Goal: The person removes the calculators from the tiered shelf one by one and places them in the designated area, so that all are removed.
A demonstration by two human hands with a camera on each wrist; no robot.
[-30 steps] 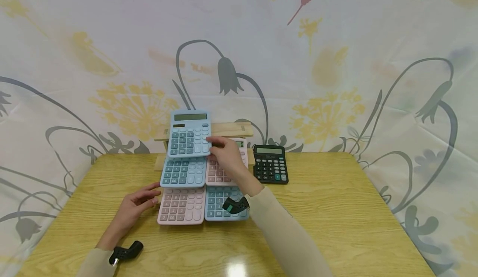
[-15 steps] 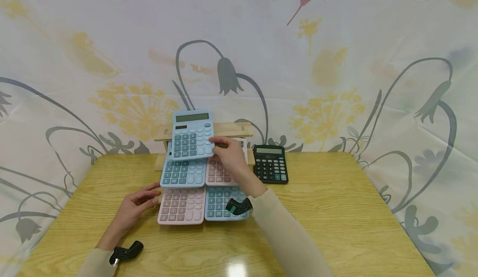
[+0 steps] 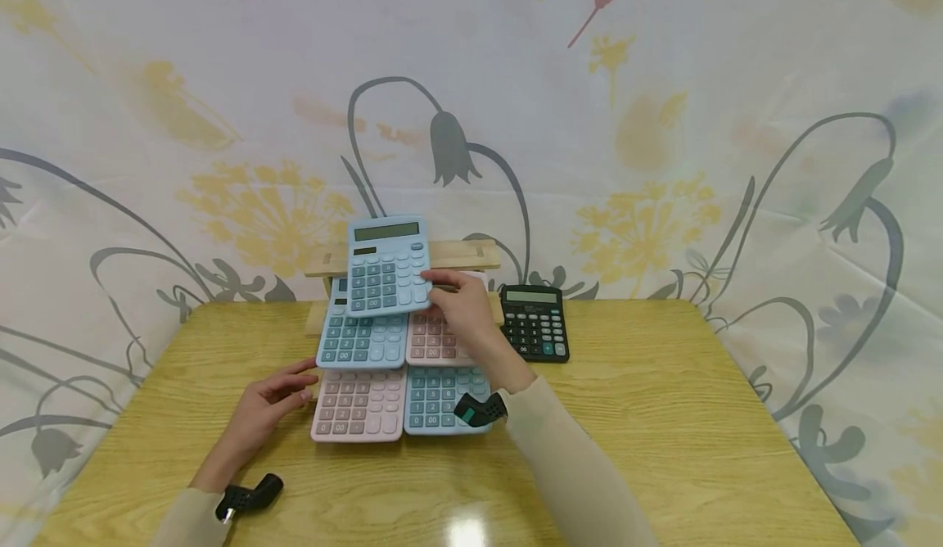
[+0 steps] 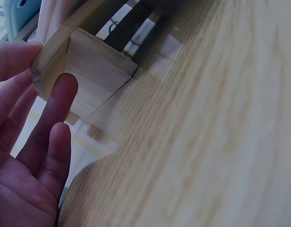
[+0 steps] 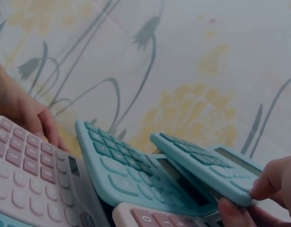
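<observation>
Pinching upper blue calculator (image 3: 389, 264) by right edge in right hand (image 3: 467, 305). Touching rack (image 4: 97, 62) with loose-fingered left hand (image 3: 265, 400), probably steadying it

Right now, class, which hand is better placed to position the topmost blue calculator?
Probably the right hand: it pinches the topmost blue calculator near its lower right corner. The left hand is lower down by the wooden rack, apart from that calculator.

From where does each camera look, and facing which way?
Head: on head, facing forward and down at the held blue calculator; left hand, right hand and sleeves show.
Left wrist: on left wrist, facing wooden stand and table; left hand shows.
Right wrist: on right wrist, facing that calculator and floral cloth; both hands partly show.
Head and right wrist share that calculator.
</observation>
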